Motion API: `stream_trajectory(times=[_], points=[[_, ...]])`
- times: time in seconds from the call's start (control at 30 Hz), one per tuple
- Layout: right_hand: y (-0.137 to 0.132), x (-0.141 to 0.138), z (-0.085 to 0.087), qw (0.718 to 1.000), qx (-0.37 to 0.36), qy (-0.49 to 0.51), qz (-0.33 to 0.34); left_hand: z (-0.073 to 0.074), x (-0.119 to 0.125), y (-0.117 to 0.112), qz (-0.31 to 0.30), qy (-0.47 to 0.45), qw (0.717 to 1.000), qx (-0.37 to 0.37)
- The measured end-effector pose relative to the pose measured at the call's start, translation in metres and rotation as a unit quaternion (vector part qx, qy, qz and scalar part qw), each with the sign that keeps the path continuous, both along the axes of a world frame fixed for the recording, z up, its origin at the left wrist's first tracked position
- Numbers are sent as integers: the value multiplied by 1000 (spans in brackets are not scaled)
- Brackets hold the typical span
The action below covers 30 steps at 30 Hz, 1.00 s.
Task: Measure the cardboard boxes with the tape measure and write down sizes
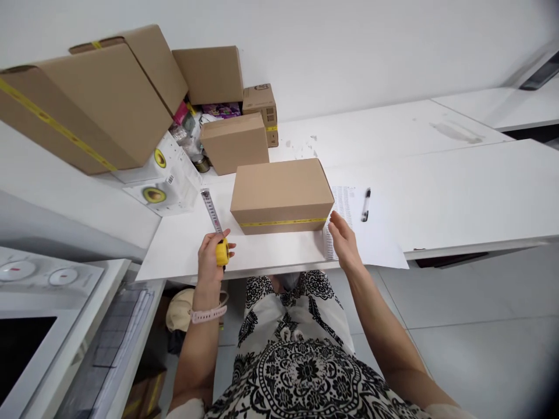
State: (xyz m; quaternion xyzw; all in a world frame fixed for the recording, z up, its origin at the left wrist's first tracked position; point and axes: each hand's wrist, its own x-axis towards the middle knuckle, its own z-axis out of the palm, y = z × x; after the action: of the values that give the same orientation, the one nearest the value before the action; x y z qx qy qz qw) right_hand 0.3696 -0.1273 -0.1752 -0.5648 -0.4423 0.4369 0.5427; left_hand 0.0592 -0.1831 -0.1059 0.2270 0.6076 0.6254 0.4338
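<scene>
In my left hand [212, 256] is a yellow tape measure [222, 252], its metal blade [211, 210] pulled out a short way and pointing away from me. A closed brown cardboard box [279, 186] with yellow tape along its front side lies in front of me on the white table [174, 250]. My right hand [343, 238] is held by the box's front right corner, its fingers stretched out and nothing in it. Whether its fingertips touch the box I cannot tell. Under and beside that hand lie printed paper sheets [379, 238], with a black-capped pen [365, 205] on them.
Large cardboard boxes [100, 99] rest on white boxes with avocado pictures [161, 180] at the left. Smaller cartons [236, 142] and a small jar [201, 163] stand at the back. A white microwave [39, 314] is at the lower left, and a dark-screened device [541, 73] at the far right.
</scene>
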Motion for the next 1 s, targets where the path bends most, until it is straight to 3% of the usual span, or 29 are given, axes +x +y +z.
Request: stream_trajectory(times=[0.07, 0.17, 0.33, 0.4, 0.57, 0.7, 0.77, 0.9, 1.0], points=[[4, -3, -6, 999, -1, 15, 51, -3, 1, 10, -30, -20, 999, -19], [0, -4, 12, 995, 34, 0, 92, 5, 3, 12, -79, -43, 996, -12], [-17, 13, 74, 985, 101, -141, 12, 56, 1, -3, -142, -70, 985, 67], [-16, 19, 91, 977, 111, -181, -10, 76, 0, -2, -152, -69, 983, 81], [11, 24, 97, 975, 95, -197, -23, 105, -2, 18, -159, -89, 982, 41], [25, 25, 114, 956, 173, -226, -75, 120, 4, 13, -144, -109, 982, 62], [25, 19, 135, 952, 228, -198, -52, 120, 18, 3, -175, -123, 975, 61], [25, -8, 183, 950, 253, -93, 159, 98, 62, -8, -258, -161, 953, 5], [30, -32, 207, 935, 234, -36, 266, 76, 89, -4, -256, -187, 948, -28]])
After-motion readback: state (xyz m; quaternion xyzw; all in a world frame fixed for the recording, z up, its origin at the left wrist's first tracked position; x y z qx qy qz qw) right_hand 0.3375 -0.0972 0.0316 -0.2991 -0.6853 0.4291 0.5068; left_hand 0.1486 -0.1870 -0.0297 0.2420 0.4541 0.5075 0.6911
